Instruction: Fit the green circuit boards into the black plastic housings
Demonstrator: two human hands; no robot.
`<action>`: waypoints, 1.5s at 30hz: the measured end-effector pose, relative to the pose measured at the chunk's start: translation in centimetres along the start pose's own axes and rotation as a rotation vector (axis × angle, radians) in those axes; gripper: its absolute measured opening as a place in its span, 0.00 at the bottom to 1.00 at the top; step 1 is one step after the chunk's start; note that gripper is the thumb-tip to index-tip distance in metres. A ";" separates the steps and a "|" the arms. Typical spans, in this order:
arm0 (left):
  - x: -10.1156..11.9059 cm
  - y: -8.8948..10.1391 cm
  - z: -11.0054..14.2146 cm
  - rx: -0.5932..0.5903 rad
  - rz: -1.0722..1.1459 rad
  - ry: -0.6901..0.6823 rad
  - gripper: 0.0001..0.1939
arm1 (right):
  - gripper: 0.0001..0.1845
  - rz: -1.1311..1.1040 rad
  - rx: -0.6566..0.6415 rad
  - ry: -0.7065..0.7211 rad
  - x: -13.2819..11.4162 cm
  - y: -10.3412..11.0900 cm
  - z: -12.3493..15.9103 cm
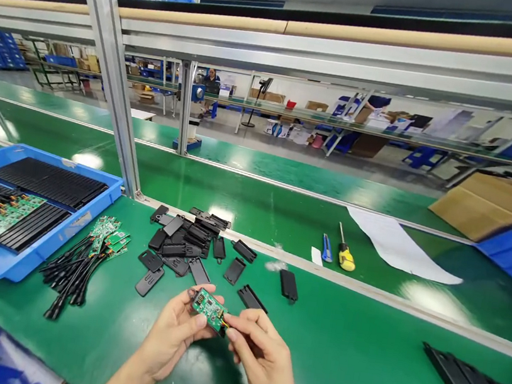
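My left hand (180, 329) grips a small green circuit board (208, 308) that has a two-digit display at its upper left end. A black plastic case shows at the board's edges, apparently beneath it. At the lower right end, thumb and forefinger of my right hand (262, 352) pinch the thin yellow and dark wires (225, 323) coming off the board. Just beyond my hands lies a heap of black plastic case halves (187, 236), with several loose ones beside it. To the left rest more green boards with black cables (82, 275).
A blue tray (105, 199) of black cases and wired boards stands at left. Beyond the rail lie a yellow screwdriver (346, 257), a blue utility knife (327, 248) and white paper (396, 243). Black parts (472, 381) sit at right; a metal post (107, 63) rises at left.
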State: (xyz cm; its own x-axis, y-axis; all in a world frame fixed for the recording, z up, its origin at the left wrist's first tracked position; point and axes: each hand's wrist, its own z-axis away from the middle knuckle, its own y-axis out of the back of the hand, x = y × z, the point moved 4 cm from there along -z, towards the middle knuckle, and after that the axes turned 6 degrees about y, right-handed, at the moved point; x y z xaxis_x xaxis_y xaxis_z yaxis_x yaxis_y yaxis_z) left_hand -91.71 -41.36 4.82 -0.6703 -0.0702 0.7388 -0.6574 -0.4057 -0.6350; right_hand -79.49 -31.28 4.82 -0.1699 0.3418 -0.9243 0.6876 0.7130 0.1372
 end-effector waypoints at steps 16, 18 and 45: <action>-1.5 1.4 -1.7 0.304 -0.178 -0.136 0.21 | 0.07 0.332 -0.106 -0.031 1.5 -1.6 0.0; -1.3 1.4 -1.8 0.297 -0.208 -0.159 0.20 | 0.13 0.307 -0.175 -0.144 2.4 -1.7 -0.1; -0.6 0.5 -1.3 0.322 -0.661 -0.273 0.13 | 0.20 0.126 -0.051 -0.316 4.7 -2.1 -0.5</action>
State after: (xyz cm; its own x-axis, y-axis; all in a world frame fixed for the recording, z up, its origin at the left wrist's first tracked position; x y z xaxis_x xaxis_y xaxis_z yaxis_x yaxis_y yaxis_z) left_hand -92.05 -40.33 3.73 -0.0392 0.0734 0.9965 -0.7306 -0.6825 0.0215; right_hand -82.07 -30.85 0.34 0.1467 0.2285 -0.9624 0.6514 0.7098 0.2679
